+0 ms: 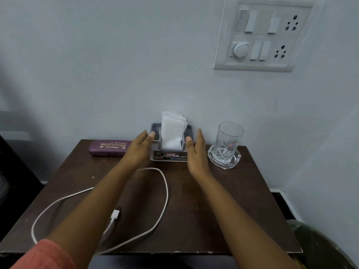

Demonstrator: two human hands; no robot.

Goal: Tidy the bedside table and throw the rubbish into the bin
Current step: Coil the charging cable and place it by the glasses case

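Two hands, left hand (140, 146) and right hand (196, 151), fingers straight; between them napkin holder (168, 155) (likely light, rigid): clasp sidewalls.

The dark brown counter (223, 200) fills the lower middle of the frame. Along its far edge sit a purple spectacle case (109, 148) at left, a grey tissue holder (171, 155) at centre, and a glass dish (223, 162) at right. A white cable (166, 191) loops across the lower left.

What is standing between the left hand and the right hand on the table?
In the head view, the grey tissue holder with white tissues stands between them.
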